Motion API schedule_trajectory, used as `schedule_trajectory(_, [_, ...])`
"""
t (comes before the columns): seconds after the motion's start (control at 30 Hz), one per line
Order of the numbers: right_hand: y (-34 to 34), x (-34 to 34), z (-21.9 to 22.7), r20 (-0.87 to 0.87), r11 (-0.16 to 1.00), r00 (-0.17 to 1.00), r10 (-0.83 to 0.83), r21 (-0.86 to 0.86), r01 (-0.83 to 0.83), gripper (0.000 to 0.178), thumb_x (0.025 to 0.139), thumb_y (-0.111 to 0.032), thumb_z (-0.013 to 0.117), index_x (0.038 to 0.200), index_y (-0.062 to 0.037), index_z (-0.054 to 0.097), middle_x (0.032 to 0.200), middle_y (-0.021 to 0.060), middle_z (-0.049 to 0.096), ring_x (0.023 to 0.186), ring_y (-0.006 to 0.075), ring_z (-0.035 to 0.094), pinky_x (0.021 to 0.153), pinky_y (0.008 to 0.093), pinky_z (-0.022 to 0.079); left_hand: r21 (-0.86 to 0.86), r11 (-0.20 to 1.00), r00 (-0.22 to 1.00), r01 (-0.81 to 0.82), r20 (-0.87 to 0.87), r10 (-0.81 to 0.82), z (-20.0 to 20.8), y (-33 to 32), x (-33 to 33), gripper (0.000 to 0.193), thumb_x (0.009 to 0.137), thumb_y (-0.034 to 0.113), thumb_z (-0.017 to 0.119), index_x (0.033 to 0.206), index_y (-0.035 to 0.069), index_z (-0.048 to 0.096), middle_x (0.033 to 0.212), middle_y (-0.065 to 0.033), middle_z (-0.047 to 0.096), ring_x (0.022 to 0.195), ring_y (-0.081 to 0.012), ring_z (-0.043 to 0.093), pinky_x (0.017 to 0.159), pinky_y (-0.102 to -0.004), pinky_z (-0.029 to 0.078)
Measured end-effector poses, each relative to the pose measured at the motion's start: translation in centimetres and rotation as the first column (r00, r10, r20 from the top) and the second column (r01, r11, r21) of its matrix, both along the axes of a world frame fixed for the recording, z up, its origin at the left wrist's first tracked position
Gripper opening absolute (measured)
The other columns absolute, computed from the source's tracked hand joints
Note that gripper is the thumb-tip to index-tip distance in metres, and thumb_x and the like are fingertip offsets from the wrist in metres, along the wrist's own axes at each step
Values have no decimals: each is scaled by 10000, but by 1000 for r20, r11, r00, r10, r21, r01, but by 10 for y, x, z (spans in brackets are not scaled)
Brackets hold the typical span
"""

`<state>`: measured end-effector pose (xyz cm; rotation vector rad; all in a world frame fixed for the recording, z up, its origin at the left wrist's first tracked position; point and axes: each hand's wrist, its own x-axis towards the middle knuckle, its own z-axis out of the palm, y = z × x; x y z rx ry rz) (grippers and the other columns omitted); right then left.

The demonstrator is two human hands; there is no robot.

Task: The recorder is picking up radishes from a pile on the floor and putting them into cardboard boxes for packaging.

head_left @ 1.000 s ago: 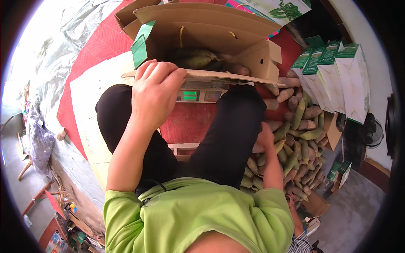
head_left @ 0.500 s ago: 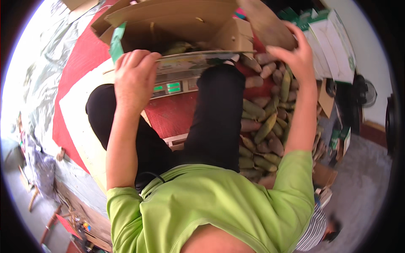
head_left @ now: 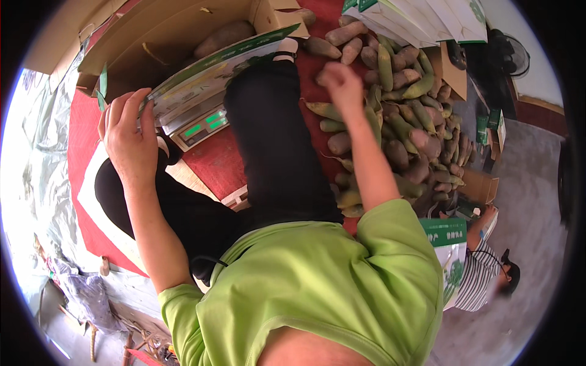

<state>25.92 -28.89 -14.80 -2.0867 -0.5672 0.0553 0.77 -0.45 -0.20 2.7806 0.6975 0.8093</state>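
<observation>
My left hand (head_left: 129, 131) grips the near left edge of an open cardboard box (head_left: 146, 30), its fingers over the rim. Inside the box lies a large pinkish-brown root (head_left: 224, 38). The box's near flap (head_left: 207, 72) is printed in green and white and leans toward my knee. Under it shows a scale (head_left: 198, 129) with lit green digits. My right hand (head_left: 343, 88), smeared by motion, is at the near left side of a heap of green radishes (head_left: 386, 68) and pinkish-brown roots (head_left: 427, 143). Whether its fingers hold anything is unclear.
White and green cartons (head_left: 421, 21) stand beyond the heap, with a fan (head_left: 516, 55) by the wall. A person in a striped top (head_left: 479, 280) is at lower right beside another green and white carton (head_left: 448, 253). Red sheeting (head_left: 210, 165) covers the floor; clear plastic lies left.
My right hand has let go of the large root it held by the box and moved down to the heap. A large root now lies in the box. My left hand stays on the box edge.
</observation>
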Motion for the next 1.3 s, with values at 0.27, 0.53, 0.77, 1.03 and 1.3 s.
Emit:
schedule_trajectory(0.27, [-76, -112, -88, -368, 772, 925, 92, -560, -300, 193, 793, -215, 614, 949, -116, 671, 967, 149, 667, 897, 349, 635, 791, 441, 505, 7, 1000, 1000, -17, 24, 17, -6, -1, 3, 212, 821, 87, 647, 1028, 122, 673, 979, -43, 642, 964, -234, 590, 955, -381, 384])
schedule_trajectory(0.53, [-105, -40, -113, -84, 812, 992, 90, -571, -122, 206, 784, -148, 590, 955, -66, 671, 969, 169, 663, 907, 358, 631, 803, 431, 504, 50, 998, 999, -49, 24, 48, -2, 7, -3, 262, 804, 74, 636, 1057, 131, 666, 983, -64, 629, 990, -242, 579, 1020, -433, 348])
schedule_trajectory(0.77, [-163, 33, -137, 60, 705, 947, -314, -654, 275, 444, 755, -235, 726, 1090, 36, 616, 1109, 206, 631, 1015, 340, 609, 904, 421, 478, 65, 986, 984, -157, 94, 150, -8, 15, -25, 242, 775, 84, 620, 1003, 149, 670, 960, -31, 613, 975, -248, 576, 1026, -489, 343])
schedule_trajectory(1.03, [-205, 32, -164, -360, 667, 599, -715, -608, 431, 430, 796, -322, 729, 1047, 23, 667, 954, 170, 674, 860, 279, 652, 703, 386, 568, 68, 973, 962, -219, 182, 203, -14, 6, -30, 189, 763, 128, 607, 939, 170, 664, 928, 6, 574, 992, -208, 555, 1040, -549, 318])
schedule_trajectory(1.3, [-238, 48, -178, -791, 966, 560, -247, -153, 209, 394, 760, -189, 746, 1036, 75, 648, 1050, 112, 653, 879, 183, 611, 769, 327, 510, 9, 983, 961, -184, 210, 178, -13, 8, -22, 189, 754, 135, 622, 933, 172, 672, 933, 3, 578, 995, -213, 558, 1049, -545, 299])
